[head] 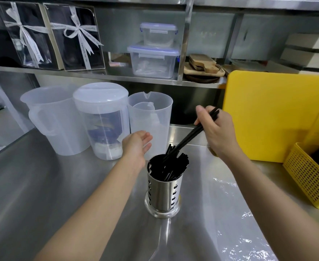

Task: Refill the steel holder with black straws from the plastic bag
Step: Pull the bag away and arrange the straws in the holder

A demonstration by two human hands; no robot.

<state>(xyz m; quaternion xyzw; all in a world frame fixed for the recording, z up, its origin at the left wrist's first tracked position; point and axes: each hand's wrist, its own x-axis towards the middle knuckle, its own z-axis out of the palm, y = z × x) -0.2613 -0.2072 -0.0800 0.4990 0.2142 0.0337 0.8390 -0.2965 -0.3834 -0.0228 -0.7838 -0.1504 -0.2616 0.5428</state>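
A perforated steel holder (163, 194) stands upright on the steel counter, with several black straws (175, 164) inside it. My right hand (219, 132) is above and to the right of the holder, shut on a small bunch of black straws (192, 133) that slant down into the holder's mouth. My left hand (138, 146) hovers just left of the holder's rim, open, palm turned toward the straws, holding nothing. A clear plastic bag (236, 219) lies flat on the counter to the right of the holder, under my right forearm.
Three translucent plastic pitchers (102, 119) stand behind the holder to the left. A yellow cutting board (268, 113) leans at the back right, and a yellow perforated basket (309, 174) sits at the right edge. Shelves above hold boxes and containers.
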